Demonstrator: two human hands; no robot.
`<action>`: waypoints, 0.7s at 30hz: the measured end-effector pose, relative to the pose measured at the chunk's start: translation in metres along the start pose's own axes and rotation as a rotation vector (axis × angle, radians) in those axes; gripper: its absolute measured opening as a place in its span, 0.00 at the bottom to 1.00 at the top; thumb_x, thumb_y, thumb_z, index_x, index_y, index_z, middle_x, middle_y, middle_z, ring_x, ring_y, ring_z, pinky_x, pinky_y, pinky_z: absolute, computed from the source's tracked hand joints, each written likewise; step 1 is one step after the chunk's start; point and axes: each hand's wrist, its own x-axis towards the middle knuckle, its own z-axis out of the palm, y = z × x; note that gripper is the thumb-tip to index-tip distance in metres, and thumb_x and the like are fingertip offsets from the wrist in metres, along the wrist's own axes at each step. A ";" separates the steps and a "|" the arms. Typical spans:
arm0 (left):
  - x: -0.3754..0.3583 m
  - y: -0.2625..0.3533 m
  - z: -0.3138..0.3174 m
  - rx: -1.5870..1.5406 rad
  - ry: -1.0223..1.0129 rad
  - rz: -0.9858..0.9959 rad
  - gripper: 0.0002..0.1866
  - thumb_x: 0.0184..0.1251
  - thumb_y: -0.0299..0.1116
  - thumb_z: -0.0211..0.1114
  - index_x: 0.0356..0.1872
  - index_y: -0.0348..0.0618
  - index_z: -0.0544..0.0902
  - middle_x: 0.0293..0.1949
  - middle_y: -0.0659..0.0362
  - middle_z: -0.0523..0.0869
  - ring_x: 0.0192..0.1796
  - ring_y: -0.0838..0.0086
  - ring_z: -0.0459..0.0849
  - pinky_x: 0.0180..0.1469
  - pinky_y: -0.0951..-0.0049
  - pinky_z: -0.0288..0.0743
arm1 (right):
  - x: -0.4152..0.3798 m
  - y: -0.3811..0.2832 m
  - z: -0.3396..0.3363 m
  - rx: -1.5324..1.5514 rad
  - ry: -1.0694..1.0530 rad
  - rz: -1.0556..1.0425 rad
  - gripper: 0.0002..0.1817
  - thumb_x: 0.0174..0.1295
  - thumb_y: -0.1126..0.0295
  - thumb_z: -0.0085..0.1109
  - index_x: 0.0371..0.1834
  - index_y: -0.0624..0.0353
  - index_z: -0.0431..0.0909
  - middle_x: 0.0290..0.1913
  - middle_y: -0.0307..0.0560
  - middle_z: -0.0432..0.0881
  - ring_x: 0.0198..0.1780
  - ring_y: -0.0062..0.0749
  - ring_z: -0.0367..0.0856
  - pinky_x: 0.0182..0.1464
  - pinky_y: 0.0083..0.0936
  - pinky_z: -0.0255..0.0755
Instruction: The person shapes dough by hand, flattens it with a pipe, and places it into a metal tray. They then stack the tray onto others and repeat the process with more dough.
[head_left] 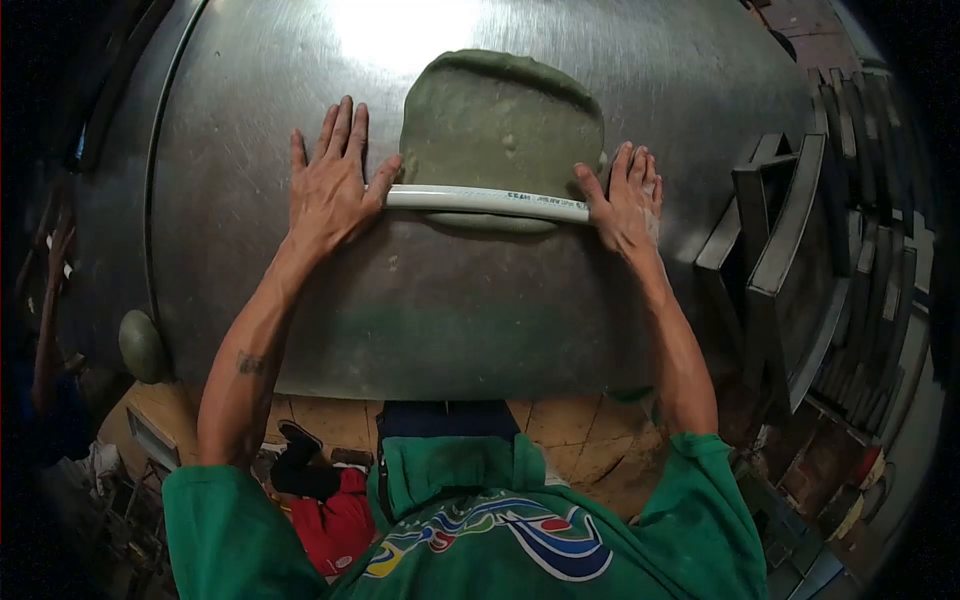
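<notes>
A flattened sheet of green dough (490, 130) lies on the metal table, its far edge thick and folded up. Across its near part rests a white plastic pipe (480, 202) with small printed lettering; a strip of dough shows on the near side of it. My left hand (338, 185) lies over the pipe's left end, fingers stretched out forward and thumb near the dough's edge. Over the right end is my right hand (625, 200), palm down, its fingers extended and thumb beside the dough. Both palms hide the pipe's ends.
The shiny metal table (430, 330) has a rounded green lump (143, 346) near its left edge. Metal frames (770, 240) stand at the right, with several stacked metal pieces (880, 300) beyond. Below left, a red cloth or garment (332, 525) shows above the tiled floor (565, 425).
</notes>
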 end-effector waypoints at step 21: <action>-0.159 0.025 0.000 -0.141 0.313 0.101 0.33 0.72 0.44 0.53 0.72 0.39 0.57 0.74 0.50 0.57 0.76 0.57 0.51 0.75 0.53 0.43 | -0.151 0.018 0.043 0.040 0.526 -0.243 0.45 0.61 0.41 0.55 0.59 0.80 0.65 0.65 0.74 0.63 0.71 0.67 0.54 0.70 0.51 0.55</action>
